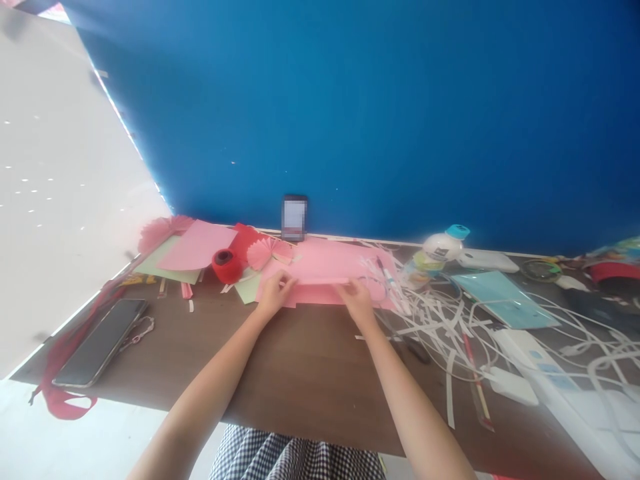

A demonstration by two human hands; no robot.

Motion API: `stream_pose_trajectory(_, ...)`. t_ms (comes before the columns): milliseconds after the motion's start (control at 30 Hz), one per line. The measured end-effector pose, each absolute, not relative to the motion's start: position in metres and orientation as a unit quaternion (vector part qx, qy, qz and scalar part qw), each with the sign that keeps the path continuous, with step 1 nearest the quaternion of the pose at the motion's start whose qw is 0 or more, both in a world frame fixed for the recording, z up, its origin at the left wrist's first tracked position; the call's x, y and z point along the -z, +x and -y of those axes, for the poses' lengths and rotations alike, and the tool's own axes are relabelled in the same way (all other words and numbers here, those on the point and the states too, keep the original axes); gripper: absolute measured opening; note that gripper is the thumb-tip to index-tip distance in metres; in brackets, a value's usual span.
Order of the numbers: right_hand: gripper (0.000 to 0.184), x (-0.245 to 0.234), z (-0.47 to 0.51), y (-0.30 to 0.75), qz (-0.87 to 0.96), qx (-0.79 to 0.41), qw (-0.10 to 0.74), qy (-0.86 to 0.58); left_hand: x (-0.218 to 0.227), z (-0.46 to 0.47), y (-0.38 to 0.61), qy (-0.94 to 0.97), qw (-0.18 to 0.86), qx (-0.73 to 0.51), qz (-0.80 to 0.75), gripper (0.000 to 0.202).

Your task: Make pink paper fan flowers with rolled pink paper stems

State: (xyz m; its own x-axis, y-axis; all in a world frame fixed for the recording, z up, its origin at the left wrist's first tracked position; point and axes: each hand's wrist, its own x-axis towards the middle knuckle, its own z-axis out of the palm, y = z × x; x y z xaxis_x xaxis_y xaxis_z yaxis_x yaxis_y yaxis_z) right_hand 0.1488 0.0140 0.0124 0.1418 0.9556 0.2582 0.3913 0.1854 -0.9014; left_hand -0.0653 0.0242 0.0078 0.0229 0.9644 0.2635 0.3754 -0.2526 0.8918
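Between my two hands is a sheet of pink paper (pixel 320 293) with a narrow folded strip along its upper side. My left hand (pixel 275 293) pinches the left end of that fold. At its right end, my right hand (pixel 356 299) pinches the paper between thumb and fingers. More pink paper (pixel 340 257) lies flat underneath and behind. A pleated pink paper fan (pixel 267 252) rests just beyond my left hand, beside a red ribbon roll (pixel 227 267). White paper strips (pixel 440 313) and a pen (pixel 387 273) lie to the right of my right hand.
A phone (pixel 294 218) leans on the blue wall (pixel 350 100); another phone (pixel 103 340) lies at left near a red ribbon (pixel 70 403). Rightward are a glue bottle (pixel 443 247), a blue packet (pixel 507 299), a power strip (pixel 545 373) and tangled white cables (pixel 600 360).
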Motion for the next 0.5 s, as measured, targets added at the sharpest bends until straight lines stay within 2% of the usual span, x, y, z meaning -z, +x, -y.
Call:
stream_pose_trajectory(167,0.034,-0.013,-0.012,0.151,0.553,-0.311,0.501,-0.588,-0.013,-0.022,-0.065,0.581,0.42,-0.513,-0.472,0.025)
stream_pose_trajectory(267,0.033,-0.015,-0.011,0.151,0.548,-0.333,0.513,-0.571,-0.02,-0.019,-0.065,0.573,0.419,-0.503,-0.494,0.031)
stream_pose_trajectory(367,0.035,-0.015,-0.01,0.151,0.575,-0.355,0.51,-0.532,-0.024,-0.017,-0.066,0.573,0.419,-0.477,-0.518,0.027)
stream_pose_trajectory(500,0.041,-0.007,-0.014,0.151,0.579,-0.329,0.529,-0.527,-0.019,-0.019,-0.066,0.569,0.419,-0.483,-0.517,0.025)
